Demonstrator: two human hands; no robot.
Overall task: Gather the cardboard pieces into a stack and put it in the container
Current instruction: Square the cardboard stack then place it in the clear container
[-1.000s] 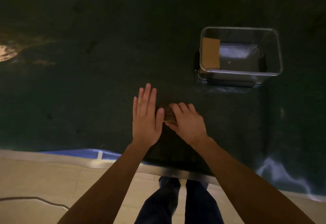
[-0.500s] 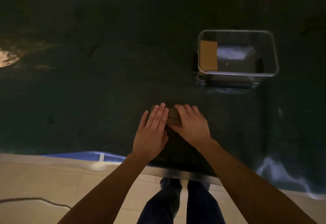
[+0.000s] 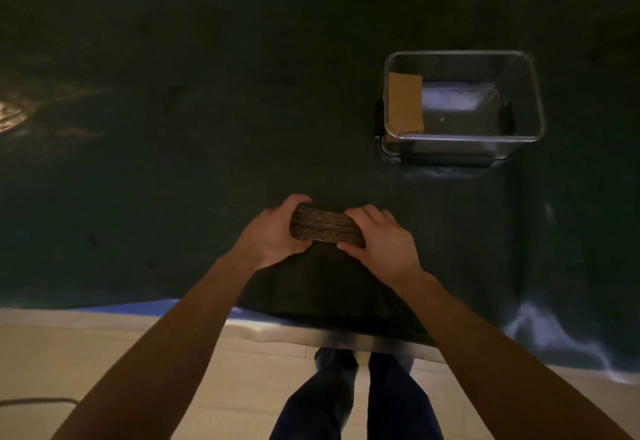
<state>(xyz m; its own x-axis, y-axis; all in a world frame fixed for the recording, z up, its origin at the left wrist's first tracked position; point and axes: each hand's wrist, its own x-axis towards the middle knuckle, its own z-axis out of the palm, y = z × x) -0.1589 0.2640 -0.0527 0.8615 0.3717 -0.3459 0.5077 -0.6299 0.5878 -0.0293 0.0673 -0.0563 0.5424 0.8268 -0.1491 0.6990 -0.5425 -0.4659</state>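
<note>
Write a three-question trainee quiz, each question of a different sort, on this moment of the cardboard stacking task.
1. True or false: the cardboard stack is held between the left hand and the right hand.
2. Multiple choice: where does the clear plastic container stand relative to the stack? A) nearer the person, to the left B) farther away, to the right C) directly beneath it
3. Fill in: inside the container, a single cardboard piece lies at its ____ end.

Key: 1 true; 2 B; 3 left
</note>
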